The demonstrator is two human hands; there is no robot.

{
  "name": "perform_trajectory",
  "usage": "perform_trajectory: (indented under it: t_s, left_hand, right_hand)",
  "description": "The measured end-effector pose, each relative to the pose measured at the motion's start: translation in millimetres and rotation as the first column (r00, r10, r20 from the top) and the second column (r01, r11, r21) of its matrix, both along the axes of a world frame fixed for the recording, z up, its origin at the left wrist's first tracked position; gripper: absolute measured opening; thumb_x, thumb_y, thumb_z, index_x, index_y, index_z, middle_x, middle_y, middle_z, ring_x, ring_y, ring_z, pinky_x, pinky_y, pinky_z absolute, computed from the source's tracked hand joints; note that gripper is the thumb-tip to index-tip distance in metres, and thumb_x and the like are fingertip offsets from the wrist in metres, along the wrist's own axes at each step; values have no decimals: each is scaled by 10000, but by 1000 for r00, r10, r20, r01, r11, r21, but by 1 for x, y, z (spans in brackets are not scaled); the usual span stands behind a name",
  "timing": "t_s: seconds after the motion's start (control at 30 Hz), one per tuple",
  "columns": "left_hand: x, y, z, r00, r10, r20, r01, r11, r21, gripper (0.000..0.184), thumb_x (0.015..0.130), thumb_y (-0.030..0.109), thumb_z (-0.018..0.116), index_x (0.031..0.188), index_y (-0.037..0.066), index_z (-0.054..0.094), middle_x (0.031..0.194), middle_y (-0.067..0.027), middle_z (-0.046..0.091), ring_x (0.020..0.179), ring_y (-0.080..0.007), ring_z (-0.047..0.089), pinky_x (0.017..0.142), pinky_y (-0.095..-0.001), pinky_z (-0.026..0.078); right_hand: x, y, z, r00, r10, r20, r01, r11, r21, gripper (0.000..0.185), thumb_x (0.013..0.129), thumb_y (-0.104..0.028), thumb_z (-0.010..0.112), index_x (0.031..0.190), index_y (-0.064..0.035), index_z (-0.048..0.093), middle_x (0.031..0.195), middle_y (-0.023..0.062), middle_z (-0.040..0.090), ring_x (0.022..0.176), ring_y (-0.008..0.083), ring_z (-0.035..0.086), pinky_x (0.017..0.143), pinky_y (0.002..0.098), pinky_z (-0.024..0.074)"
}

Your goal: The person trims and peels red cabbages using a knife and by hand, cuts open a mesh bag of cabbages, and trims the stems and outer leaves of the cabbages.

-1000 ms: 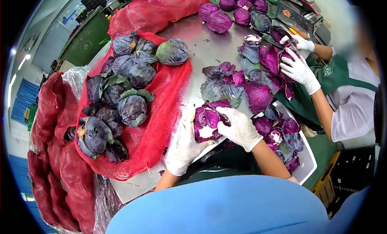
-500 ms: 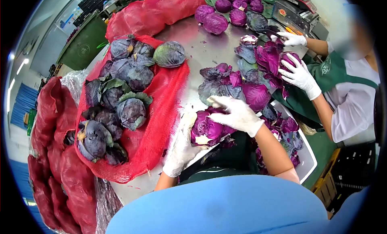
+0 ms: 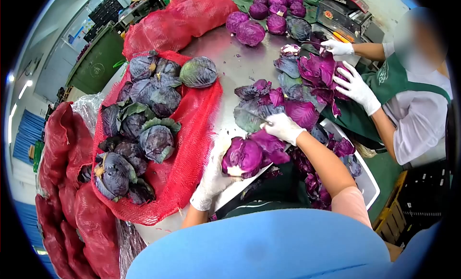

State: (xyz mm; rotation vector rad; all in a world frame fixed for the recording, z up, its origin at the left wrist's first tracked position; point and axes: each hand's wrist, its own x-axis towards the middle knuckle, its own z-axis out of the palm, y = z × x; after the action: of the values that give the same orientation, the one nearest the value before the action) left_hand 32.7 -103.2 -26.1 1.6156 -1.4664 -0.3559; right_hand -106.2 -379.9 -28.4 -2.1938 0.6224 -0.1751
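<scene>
My gloved left hand (image 3: 214, 175) is wrapped round the left side of a purple cabbage head (image 3: 242, 157), whose pale cut stem faces me. To the right of the head a purple leaf (image 3: 270, 146) stands out, and my gloved right hand (image 3: 283, 128) has its fingers closed at that leaf's upper edge. Just beyond my right hand lie loose outer leaves (image 3: 252, 113) on the metal table (image 3: 230, 63).
A red net sack (image 3: 189, 168) with several dark cabbages lies at left. Peeled heads (image 3: 250, 33) sit at the back. A co-worker's gloved hands (image 3: 357, 89) hold a cabbage and a knife at right. A white bin (image 3: 372, 190) of leaves stands at the table's edge.
My right hand has moved up and right, its fingers closing at a leaf that now stands out from the head. My left hand still holds the cabbage.
</scene>
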Motion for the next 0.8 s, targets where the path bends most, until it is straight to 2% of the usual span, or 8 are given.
perform_trajectory:
  t_s: [0.03,0.1,0.17,0.23,0.33,0.43,0.57,0.8]
  left_hand:
    - [-3,4,-4,982,-55,-182,46,997,-55,1266,522,52,1000,1578,57,303,1603,-157,353,1508,-309,350,1256,-453,294]
    - [-3,3,-23,844,-175,-507,61,970,-234,1260,545,57,998,1590,84,293,1598,-144,364,1500,-295,361,1257,-446,300]
    - [-13,19,-25,714,25,-700,-107,992,-73,1264,561,82,1003,1600,116,285,1616,-138,326,1512,-292,335,1255,-453,311]
    - [-9,19,-12,977,131,-166,-141,989,-47,1209,550,10,945,1595,142,352,1631,-190,276,1516,-381,312,1253,-459,300]
    - [-19,2,18,998,55,-40,-58,995,-79,1171,587,-80,890,1602,133,347,1659,-201,255,1546,-376,272,1250,-454,301]
    - [-40,-2,31,644,125,-755,-104,992,76,1222,675,-113,801,1667,102,121,1688,-135,201,1568,-256,211,1263,-431,258]
    - [-50,-11,53,986,126,-110,-110,984,139,1356,592,304,1002,1621,-10,178,1635,-232,281,1544,-355,251,1265,-460,216]
    - [-65,-37,21,962,264,-64,-259,963,79,1400,504,452,1026,1565,-28,249,1572,-324,316,1472,-455,348,1212,-516,321]
  right_hand:
    - [-9,-2,1,990,-128,-62,142,936,323,240,920,-254,616,1008,-84,760,806,197,716,651,364,681,671,435,567]
    - [-18,-9,-5,963,-268,-16,256,897,362,236,927,-233,635,1063,-99,774,777,142,712,672,289,675,659,372,556]
    - [-24,-13,-34,934,-143,327,276,869,-411,271,939,-192,672,1200,-146,727,1020,95,727,879,239,706,784,321,566]
    - [-21,21,25,906,-132,401,256,927,-273,352,924,-203,715,1272,-158,689,1145,100,712,942,259,715,869,346,572]
    - [-12,65,64,867,161,471,-158,986,-45,427,903,-245,754,1303,-123,668,1277,118,690,1055,274,715,916,381,572]
    - [-16,69,67,799,322,507,-308,944,-116,418,913,-246,744,1292,-84,671,1311,142,688,1077,299,715,918,397,569]
    - [-21,56,51,838,352,417,-246,926,-287,298,947,-255,686,1185,-78,714,1170,149,725,971,347,721,843,407,580]
    - [-59,62,75,942,70,327,67,918,-392,244,857,-48,707,1076,-150,675,946,81,714,792,298,719,676,395,586]
